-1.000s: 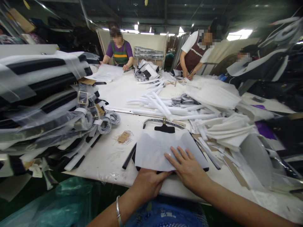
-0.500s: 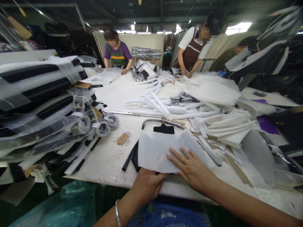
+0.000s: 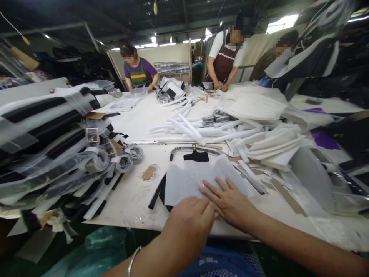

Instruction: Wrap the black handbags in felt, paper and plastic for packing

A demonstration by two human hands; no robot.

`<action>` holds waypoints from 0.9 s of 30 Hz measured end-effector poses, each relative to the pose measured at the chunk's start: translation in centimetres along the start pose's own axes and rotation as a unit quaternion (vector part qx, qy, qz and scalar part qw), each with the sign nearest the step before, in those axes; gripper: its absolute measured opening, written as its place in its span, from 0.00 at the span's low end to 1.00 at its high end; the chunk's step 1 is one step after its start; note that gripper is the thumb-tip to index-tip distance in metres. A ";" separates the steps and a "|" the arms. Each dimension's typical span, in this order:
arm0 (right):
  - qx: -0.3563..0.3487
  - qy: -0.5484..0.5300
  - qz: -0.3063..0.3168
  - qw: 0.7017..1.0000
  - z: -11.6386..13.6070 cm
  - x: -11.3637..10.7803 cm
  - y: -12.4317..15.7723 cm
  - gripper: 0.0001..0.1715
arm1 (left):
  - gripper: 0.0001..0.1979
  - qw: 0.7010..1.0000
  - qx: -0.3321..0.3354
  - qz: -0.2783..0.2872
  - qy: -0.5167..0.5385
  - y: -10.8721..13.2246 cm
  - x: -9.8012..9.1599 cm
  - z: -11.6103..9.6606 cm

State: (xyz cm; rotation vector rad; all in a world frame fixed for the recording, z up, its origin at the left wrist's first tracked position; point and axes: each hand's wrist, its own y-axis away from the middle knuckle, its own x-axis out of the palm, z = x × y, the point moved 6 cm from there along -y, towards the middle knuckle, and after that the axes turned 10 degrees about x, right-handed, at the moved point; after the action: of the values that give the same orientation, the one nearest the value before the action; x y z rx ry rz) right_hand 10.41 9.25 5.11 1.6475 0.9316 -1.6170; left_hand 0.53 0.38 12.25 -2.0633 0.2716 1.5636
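Note:
A white translucent sheet covers most of a black handbag at the table's near edge. Beyond the sheet show the bag's plastic-wrapped handle and a black tab with a gold clasp. My right hand lies flat on the sheet's right part, fingers spread. Closed, my left hand is raised over the sheet's near edge, its fingertips close to my right thumb. Whatever those fingers pinch, if anything, is hidden.
Stacked wrapped black bags and coiled straps crowd the left. Brown tags lie nearby. White foam tubes and piled white sheets stand beyond and right. Two people work across the table; another is farther right.
My left hand has come up from under the sheet's near edge, moving right towards my right hand, and its fingers are closed. My right hand stays on the sheet. The view has shifted slightly.

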 end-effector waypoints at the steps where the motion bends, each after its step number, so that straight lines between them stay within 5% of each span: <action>1: 0.000 -0.004 -0.007 1.000 0.0 0.0 0.0 0.33 | 0.08 1.000 0.005 0.003 0.004 -0.8 0.1 0.9; 4: 0.004 -0.017 -0.019 1.000 0.0 -0.1 0.1 0.33 | 0.14 1.000 -0.005 0.023 0.021 -1.8 2.2 4.8; 8: 0.023 -0.051 0.017 0.998 -0.4 -0.4 0.0 0.37 | 0.21 0.999 -0.023 0.020 0.038 0.0 5.7 8.1; 14: 0.048 -0.161 0.065 0.984 -2.4 -1.6 -1.5 0.29 | 0.22 0.997 -0.053 -0.010 0.053 1.5 7.1 8.0; 27: -0.069 -0.046 0.044 0.996 -2.9 -1.8 -2.6 0.27 | 0.18 0.993 -0.069 -0.021 0.095 1.4 6.7 8.3</action>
State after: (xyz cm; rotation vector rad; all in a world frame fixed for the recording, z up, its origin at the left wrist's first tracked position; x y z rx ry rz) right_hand 9.83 12.97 7.07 1.4865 0.8912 -1.5206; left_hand -4.89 4.60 4.00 -2.3149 0.1918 1.3964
